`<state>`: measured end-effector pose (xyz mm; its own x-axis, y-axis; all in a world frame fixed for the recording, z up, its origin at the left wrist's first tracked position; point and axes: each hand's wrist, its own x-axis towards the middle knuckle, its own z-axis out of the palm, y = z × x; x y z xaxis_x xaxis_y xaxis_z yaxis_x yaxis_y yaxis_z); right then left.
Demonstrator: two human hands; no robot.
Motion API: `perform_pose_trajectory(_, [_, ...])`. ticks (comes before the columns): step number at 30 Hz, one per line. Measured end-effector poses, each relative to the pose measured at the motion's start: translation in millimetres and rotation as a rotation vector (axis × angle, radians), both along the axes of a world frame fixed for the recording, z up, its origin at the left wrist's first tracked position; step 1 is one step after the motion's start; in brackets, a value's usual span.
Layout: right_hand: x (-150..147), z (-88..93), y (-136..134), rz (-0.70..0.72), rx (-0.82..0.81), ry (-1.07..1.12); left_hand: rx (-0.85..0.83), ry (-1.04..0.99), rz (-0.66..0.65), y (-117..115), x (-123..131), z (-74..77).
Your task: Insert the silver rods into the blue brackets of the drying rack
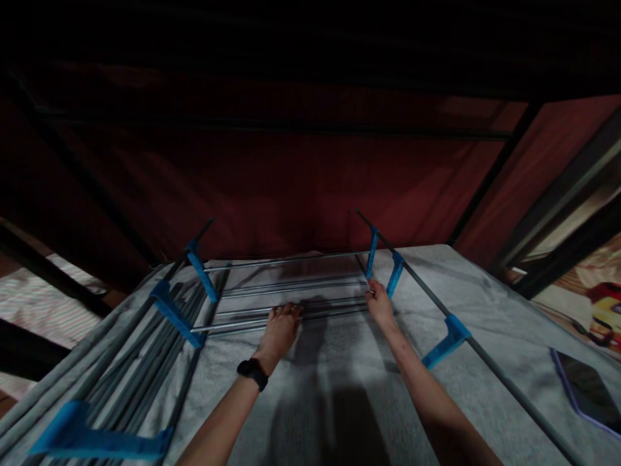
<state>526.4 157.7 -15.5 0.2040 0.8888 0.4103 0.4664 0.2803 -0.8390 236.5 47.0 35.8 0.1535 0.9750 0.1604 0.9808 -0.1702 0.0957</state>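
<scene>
A rack frame of grey metal tubes and blue plastic brackets lies on a grey blanket (334,369). Several thin metal rods (291,285) cross between its two sides. My left hand (282,327), wearing a dark wristband (253,373), has its fingers curled over the nearer rods around their middle. At the rods' right end, my right hand (381,303) pinches a rod close to a blue bracket (395,275); its fingertips are partly hidden. Another blue bracket (177,314) on the left side meets the rods' other ends.
Loose grey tubes (145,369) lie bundled inside the left side of the frame. A long tube (514,388) runs down the right. A phone (589,391) rests on the blanket at far right. Dark bars stand before a red cloth wall (291,188).
</scene>
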Motion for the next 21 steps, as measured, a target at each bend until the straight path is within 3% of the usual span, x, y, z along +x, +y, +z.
perform_pose_trajectory(7, [3.6, 22.0, 76.4, -0.178, -0.045, 0.011, 0.322, -0.067, -0.158, 51.2, 13.8, 50.6])
perform_pose_trajectory(10, [5.5, 24.1, 101.2, -0.201, -0.017, 0.008, 0.371, -0.079, -0.193, 74.3, 20.5, 61.3])
perform_pose_trajectory(13, [7.8, 26.1, 122.8, -0.231, 0.042, -0.016, 0.374, -0.06, -0.206, 99.3, 19.1, 62.5])
perform_pose_trajectory(17, [11.2, 31.1, 142.0, -0.222, -0.032, -0.078, 0.332, -0.082, -0.147, 122.6, 11.8, 59.5])
perform_pose_trajectory(19, [11.9, 29.9, 139.9, -0.236, -0.024, -0.056, 0.34, -0.125, -0.139, 118.3, 11.6, 54.9])
perform_pose_trajectory(21, [9.8, 24.0, 124.4, -0.248, 0.025, -0.008, 0.336, -0.179, -0.155, 99.7, 14.8, 44.7])
